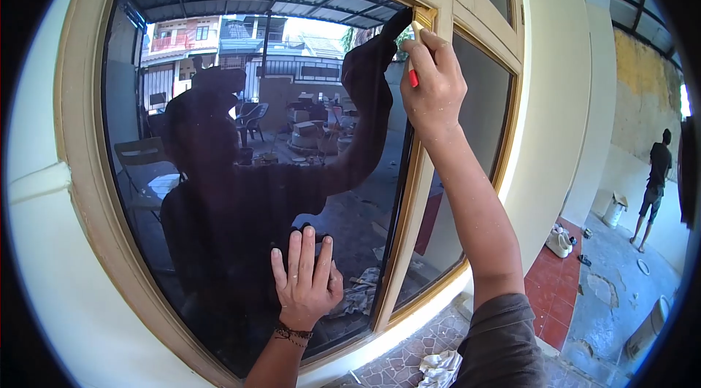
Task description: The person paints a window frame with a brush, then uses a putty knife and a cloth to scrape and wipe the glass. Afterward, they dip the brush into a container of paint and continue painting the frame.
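Observation:
In the head view my right hand [436,85] is raised to the upper right corner of the window pane. Its fingers are closed round a slim paintbrush [417,30] with a red handle end, which points down. The brush tip is at the inner edge of the tan window frame [416,191], beside a yellowish patch in the corner. Lower down, my left hand [307,282] lies flat against the dark glass [292,140], fingers stretched out. A dark bracelet is on that wrist. The glass mirrors a dark figure with a raised arm.
A second pane [475,89] adjoins on the right. A crumpled cloth [440,368] lies on the stone-patterned floor below. Farther right are pale shoes [559,242] on red tiles, a white bucket [615,210] and another person [656,176] by the wall.

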{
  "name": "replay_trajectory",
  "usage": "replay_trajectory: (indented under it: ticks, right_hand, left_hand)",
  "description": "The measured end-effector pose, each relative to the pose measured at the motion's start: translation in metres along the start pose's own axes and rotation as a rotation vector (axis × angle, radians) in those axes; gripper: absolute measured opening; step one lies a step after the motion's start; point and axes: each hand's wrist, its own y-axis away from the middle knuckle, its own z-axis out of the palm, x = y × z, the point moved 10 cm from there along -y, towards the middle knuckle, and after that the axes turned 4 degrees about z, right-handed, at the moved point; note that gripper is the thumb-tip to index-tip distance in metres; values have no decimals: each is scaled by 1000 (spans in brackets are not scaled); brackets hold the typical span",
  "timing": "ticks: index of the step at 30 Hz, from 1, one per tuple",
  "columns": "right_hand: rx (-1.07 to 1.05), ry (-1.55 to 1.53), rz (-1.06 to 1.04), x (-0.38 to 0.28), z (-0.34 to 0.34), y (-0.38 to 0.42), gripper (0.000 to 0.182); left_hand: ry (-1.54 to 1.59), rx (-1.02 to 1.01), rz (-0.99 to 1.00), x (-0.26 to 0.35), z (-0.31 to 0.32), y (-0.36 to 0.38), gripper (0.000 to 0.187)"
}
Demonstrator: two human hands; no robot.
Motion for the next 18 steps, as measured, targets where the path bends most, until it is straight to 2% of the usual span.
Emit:
replay_trajectory:
  ticks: [10, 13, 14, 16, 17, 18]
  right_hand:
    - [70, -117, 81, 3, -15, 11, 34]
    - [123, -285, 91, -14, -39, 25, 32]
    - [119, -317, 116, -19, -48, 30, 33]
    - [185, -341, 214, -21, -62, 43, 21]
    - [185, -342, 219, -24, -68, 47, 21]
    - [232, -349, 317, -17, -76, 52, 25]
  left_hand:
    - [-12, -12, 35, 3, 5, 1, 41]
    - [-17, -25, 31, 4, 5, 1, 42]
    - [-22, -28, 30, 4, 5, 1, 43]
    - [-21, -35, 31, 4, 5, 1, 43]
    - [-22, -38, 32, 4, 5, 1, 43]
    - [-25, -41, 32, 4, 6, 1, 43]
